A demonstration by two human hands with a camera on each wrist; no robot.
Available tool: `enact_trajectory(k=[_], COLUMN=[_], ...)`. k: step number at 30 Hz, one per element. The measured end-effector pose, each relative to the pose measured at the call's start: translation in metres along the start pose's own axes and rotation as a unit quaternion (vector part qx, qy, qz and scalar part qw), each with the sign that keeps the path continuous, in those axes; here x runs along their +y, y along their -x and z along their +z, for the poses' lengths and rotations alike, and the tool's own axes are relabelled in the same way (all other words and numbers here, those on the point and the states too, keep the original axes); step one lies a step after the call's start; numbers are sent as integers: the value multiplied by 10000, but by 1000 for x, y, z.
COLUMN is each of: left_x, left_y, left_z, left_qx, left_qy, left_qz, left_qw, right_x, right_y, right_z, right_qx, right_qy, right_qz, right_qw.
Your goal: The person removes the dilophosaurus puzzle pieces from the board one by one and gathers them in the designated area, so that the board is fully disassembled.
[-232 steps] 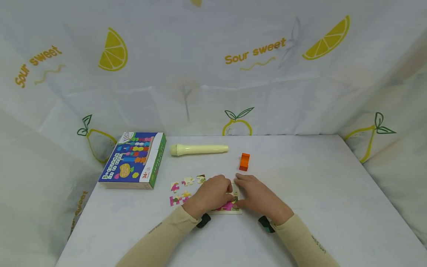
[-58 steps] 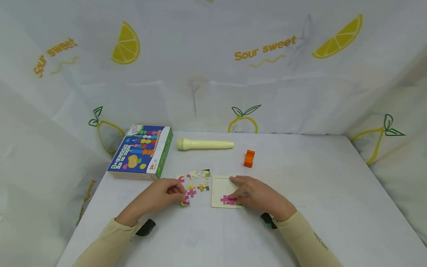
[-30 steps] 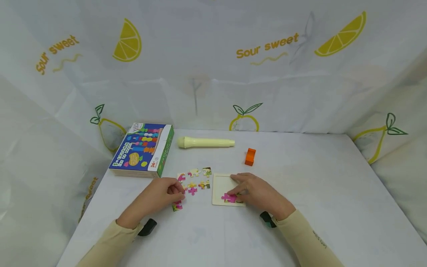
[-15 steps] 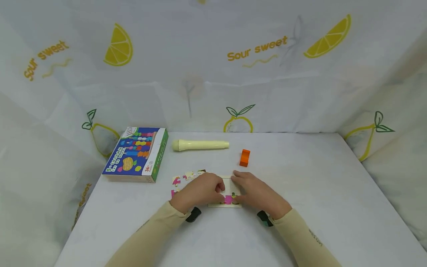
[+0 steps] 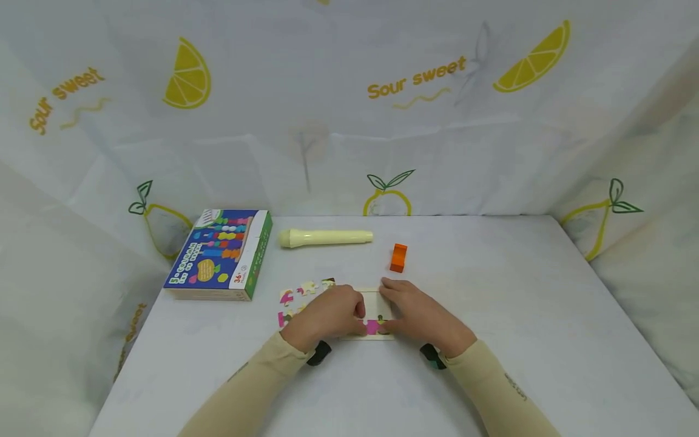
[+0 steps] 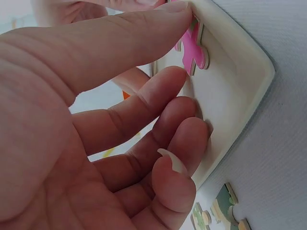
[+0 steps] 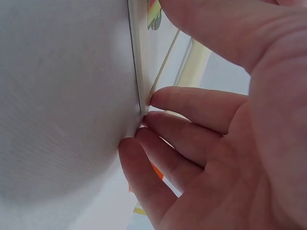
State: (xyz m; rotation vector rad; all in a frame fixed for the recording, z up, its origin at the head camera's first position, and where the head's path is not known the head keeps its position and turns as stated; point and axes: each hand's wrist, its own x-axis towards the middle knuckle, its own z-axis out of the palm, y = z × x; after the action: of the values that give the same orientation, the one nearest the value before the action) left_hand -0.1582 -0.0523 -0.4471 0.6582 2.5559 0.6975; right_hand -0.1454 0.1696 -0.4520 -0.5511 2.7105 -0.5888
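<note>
In the head view a shallow cream puzzle tray (image 5: pixel 374 301) lies in front of me, pink jigsaw pieces (image 5: pixel 372 328) along its near side. My left hand (image 5: pixel 329 311) is over the tray's left part, thumb pressing on the pink row. The left wrist view shows that straight thumb at a pink piece (image 6: pixel 194 51), the other fingers loosely bent over the bare tray floor. My right hand (image 5: pixel 419 314) rests at the tray's right side. Its fingertips touch the rim (image 7: pixel 137 57) and far corner, while its thumb reaches the row's right end. My left hand partly hides both tray and loose pieces.
Several loose jigsaw pieces (image 5: pixel 307 288) lie left of the tray. A boxed toy set (image 5: pixel 218 252) stands at the back left, beside a pale yellow toy microphone (image 5: pixel 327 238). Behind the tray is a small orange block (image 5: pixel 398 258). A lemon-print curtain (image 5: pixel 338 152) closes off the back.
My left hand has left the loose pieces, where it was handling a pink-and-green one, and moved right onto the tray. The right hand has stayed at the tray's right side.
</note>
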Motion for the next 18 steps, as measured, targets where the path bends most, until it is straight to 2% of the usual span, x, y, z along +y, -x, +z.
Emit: enact_trajectory(k=[6,18], left_x=[2,5], left_y=[2,2], left_z=[1,4], left_qx=[-35,12], left_qy=[144,127], left_qz=[-19,-64], left_qw=[9999,9999], right_x=[1,0], right_y=[-2,-1], right_z=[1,0], right_qx=[-15,-17], right_qy=[65,71], right_qz=[36,-34], right_qw=[10000,10000])
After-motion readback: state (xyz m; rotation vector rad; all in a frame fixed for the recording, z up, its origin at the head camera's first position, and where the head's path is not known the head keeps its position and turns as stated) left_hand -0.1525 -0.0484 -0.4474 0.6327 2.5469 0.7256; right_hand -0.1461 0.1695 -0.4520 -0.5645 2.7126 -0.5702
